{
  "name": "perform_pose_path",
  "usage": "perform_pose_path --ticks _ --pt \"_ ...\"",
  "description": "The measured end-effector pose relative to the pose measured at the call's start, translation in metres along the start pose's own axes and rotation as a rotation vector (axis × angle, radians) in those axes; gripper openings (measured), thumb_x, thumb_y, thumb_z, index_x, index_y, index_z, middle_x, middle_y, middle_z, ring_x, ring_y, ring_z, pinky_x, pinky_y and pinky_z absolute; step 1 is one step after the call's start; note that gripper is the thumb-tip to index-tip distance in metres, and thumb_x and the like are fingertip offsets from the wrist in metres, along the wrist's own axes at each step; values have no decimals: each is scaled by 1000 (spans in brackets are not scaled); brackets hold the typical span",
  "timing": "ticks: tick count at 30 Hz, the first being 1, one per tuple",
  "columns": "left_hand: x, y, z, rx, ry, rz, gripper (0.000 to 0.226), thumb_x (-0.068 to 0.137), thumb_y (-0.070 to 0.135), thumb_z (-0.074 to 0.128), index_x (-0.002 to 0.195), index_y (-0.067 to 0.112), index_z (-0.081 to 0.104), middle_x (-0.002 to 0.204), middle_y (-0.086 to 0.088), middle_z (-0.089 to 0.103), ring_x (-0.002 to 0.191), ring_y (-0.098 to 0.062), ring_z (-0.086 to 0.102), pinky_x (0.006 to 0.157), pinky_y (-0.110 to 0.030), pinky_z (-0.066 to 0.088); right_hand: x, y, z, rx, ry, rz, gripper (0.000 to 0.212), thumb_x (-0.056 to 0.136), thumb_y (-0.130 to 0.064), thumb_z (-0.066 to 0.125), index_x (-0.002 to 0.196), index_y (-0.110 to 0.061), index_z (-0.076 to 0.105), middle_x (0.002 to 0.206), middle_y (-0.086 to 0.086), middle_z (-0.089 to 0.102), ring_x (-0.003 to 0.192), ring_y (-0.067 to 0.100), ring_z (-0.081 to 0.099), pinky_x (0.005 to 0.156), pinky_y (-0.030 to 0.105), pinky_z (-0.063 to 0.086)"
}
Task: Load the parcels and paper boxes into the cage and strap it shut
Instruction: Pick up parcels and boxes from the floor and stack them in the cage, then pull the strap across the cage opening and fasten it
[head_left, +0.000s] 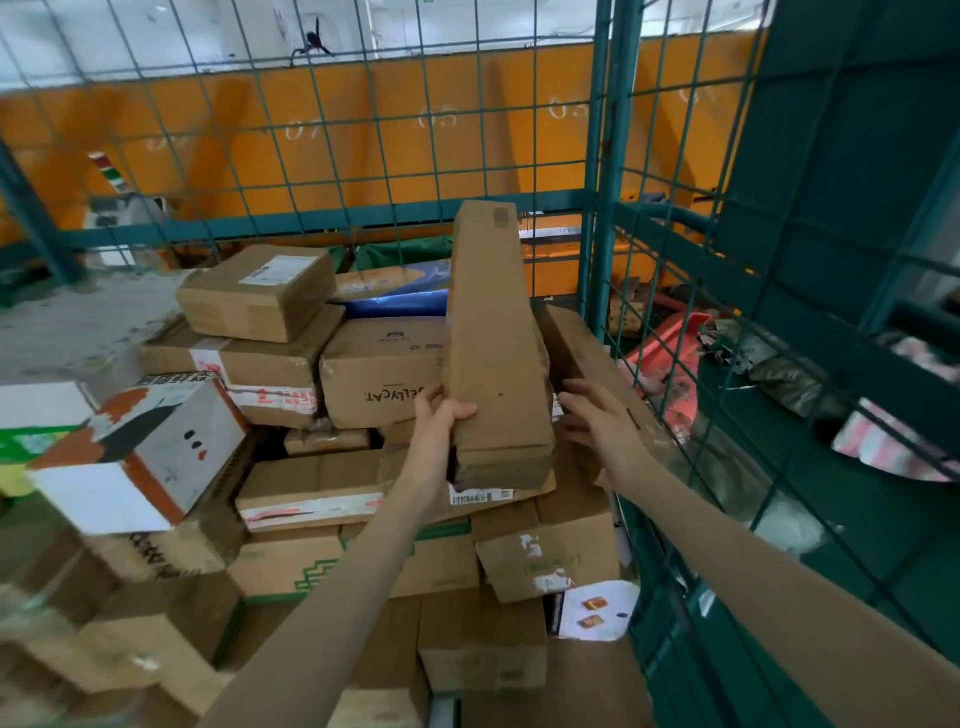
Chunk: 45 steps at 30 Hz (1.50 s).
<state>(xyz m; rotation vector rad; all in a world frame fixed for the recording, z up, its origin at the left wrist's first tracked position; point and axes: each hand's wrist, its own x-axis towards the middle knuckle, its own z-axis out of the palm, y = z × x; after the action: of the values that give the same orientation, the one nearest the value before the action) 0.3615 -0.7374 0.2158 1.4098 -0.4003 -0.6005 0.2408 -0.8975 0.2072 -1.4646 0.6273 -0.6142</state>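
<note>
The left hand (440, 422) curled its fingers round the long box (493, 332) at its seven o'clock corner; the right hand (597, 422) held fingers spread at four o'clock. The box stood on parcels (379, 371) inside the cage (602, 156).

A long orange wall (363, 156) bearing faint white numbers spans the background. Below its left end lies grey concrete floor (78, 322), with a red, white and green striped post (106, 174) before it. Below its right end sit a pinkish-red plastic scoop (670, 343) and crumpled wrapping (779, 371)
</note>
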Motion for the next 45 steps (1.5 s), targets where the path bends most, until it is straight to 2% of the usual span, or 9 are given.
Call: perform_pose_path --ticks 3,8,14,24,29,32,35,40,45 --pt "3 6 15 30 -33 3 49 94 27 55 137 25 32 125 -7 54 110 -24 57 92 -42 50 -8 -5 4 303 -206 140 40 99 -38 52 135 -22 56 115 3 68 99 18 66 71 28 53" --pt "11 9 40 48 -98 -31 46 95 35 52 136 24 34 122 -6 54 107 -23 56 96 -44 49 -3 -4 -15 401 -281 174 68 83 -50 70 144 -35 44 135 2 61 122 27 60 88 48 56" --pt "27 5 81 191 -238 -85 75 89 55 52 150 17 28 137 -7 51 120 -24 53 109 -46 41 6 -29 -43 312 -17 216 32 90 -37 61 116 -17 62 85 7 73 76 22 69 62 31 54" --pt "38 -9 124 183 -359 -231 74 99 53 45 156 24 9 136 -5 47 97 -19 56 87 -42 55 32 -19 -66 217 334 230 46 78 -46 64 113 -15 68 114 18 68 101 35 67 88 47 55" --pt "46 -23 118 179 -420 -123 94 91 49 62 157 28 -1 150 -4 42 116 -19 54 87 -36 55 37 -27 -59 99 372 224 38 86 -43 59 109 -13 64 103 12 65 94 30 63 86 42 53" --pt "49 -27 110 363 -434 4 92 90 50 65 157 29 6 151 1 43 127 -16 50 101 -31 47 45 -21 -57 50 422 224 46 83 -46 57 116 -14 62 112 13 63 102 31 61 94 48 51" --pt "54 -25 109 584 -351 159 72 96 48 56 154 20 23 141 4 53 117 -11 53 81 -13 43 62 -3 -59 57 424 221 56 74 -50 53 119 -18 61 114 13 64 105 33 61 98 52 49" --pt "63 -20 115 771 -225 226 64 95 58 50 143 16 43 125 -6 64 107 -26 62 89 -39 53 49 -10 -48 89 413 130 33 92 -33 55 119 -14 55 109 7 61 100 25 59 93 44 48" --pt "59 -18 130 760 -314 200 64 103 46 43 152 8 27 136 -11 57 117 -28 57 85 -30 46 48 -4 -61 95 425 95 38 99 -32 54 134 -18 55 120 0 56 107 19 54 97 36 42"
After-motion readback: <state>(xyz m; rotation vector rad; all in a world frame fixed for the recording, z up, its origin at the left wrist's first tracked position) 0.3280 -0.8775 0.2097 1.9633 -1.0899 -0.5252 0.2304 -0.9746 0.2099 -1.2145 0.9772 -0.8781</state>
